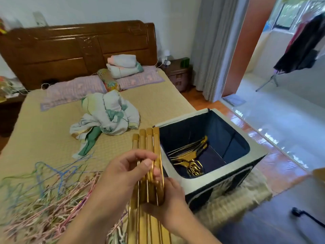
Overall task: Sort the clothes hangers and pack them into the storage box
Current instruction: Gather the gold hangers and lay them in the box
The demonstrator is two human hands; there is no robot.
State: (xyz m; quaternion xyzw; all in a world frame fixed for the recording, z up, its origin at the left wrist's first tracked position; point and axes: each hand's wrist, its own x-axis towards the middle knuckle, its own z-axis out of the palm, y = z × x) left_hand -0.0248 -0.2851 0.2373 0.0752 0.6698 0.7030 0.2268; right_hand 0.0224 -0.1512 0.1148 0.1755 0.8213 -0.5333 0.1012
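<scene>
I hold a stack of several gold hangers (pixel 149 143) edge-on in front of me, over the bed's near corner. My left hand (pixel 126 171) grips the stack from the left, thumb on top. Under its right side, my right hand (pixel 168 196) cups and holds the same stack. Just right of the stack stands the dark blue storage box (pixel 255 155) with a pale rim, open at the top. More gold hangers (pixel 190 155) lie on its bottom. A tangled heap of thin coloured wire hangers (pixel 44 196) covers the bed at lower left.
A crumpled blanket (pixel 107 118) lies mid-bed, with pillows (pixel 73 88) and folded bedding (pixel 123 66) by the wooden headboard. The box sits on a shaggy rug (pixel 233 205) beside the bed. A nightstand (pixel 177 73) stands in the corner; a doorway on the right opens to a tiled balcony.
</scene>
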